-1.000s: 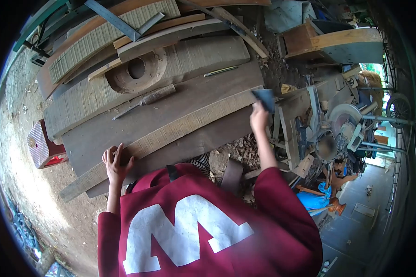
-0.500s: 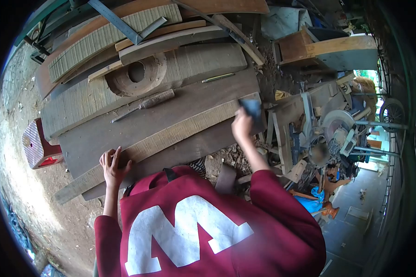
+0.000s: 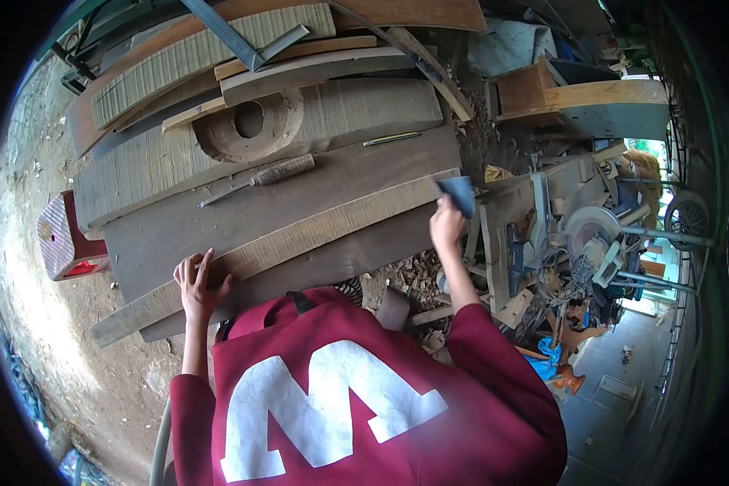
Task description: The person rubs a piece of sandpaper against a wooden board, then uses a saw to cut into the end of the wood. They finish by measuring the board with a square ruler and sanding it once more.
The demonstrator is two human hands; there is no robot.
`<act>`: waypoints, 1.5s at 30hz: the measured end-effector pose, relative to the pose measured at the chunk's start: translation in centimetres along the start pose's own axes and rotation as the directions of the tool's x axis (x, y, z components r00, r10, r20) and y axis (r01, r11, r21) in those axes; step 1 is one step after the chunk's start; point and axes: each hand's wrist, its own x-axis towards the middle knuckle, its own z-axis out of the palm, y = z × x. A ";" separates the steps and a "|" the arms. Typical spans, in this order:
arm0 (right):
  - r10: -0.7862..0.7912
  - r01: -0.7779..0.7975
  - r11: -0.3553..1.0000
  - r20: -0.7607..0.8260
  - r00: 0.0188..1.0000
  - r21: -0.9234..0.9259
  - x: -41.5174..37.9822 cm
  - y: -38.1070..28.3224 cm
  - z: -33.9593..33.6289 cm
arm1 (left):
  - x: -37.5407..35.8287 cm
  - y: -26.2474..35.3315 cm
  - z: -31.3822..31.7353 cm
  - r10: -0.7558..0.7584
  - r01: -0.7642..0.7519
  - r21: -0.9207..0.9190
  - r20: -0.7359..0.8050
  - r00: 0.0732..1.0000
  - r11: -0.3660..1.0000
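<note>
A long, slightly curved wooden plank (image 3: 324,229) with a rough-sawn top lies slantwise across the bench in front of me. My left hand (image 3: 201,283) grips it near its left end, fingers over the far side and thumb apart on the near side. At the plank's right end, my right hand (image 3: 446,224) is closed around a dark blue-grey flat piece (image 3: 459,195), possibly sandpaper, held against or just off the tip. A wooden-handled chisel (image 3: 259,177) lies on the brown board (image 3: 154,243) beyond the plank.
Farther back is a thick board (image 3: 356,117) with a round carved hollow, a pencil (image 3: 392,139) and a metal try square (image 3: 235,44). A red stool (image 3: 69,235) stands at left. A grinding wheel (image 3: 589,231) and scrap wood crowd the right side.
My right hand has moved slightly right and down with the dark flat piece, to the plank's right tip. My left hand keeps its hold. The whole view has shifted a little.
</note>
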 end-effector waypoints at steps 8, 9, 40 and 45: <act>-0.228 0.228 0.974 -0.041 0.973 0.000 -1.6 -0.9 0.3 | 0.0 0.1 0.0 -0.013 0.013 0.002 0.000 1.000 1.000; -0.149 0.147 0.988 -0.045 0.988 -0.057 -0.5 -0.5 0.7 | 0.1 0.1 0.0 -0.010 0.010 0.000 -0.005 1.000 1.000; 0.058 -0.056 0.998 -0.193 0.979 0.016 3.2 1.6 3.9 | -1.3 -1.5 1.1 -0.022 0.021 -0.005 -0.077 0.997 1.000; -0.386 0.499 0.802 -0.354 0.852 0.328 -9.9 -12.6 3.0 | -1.2 -1.5 1.3 -0.020 0.019 -0.005 -0.097 0.995 1.000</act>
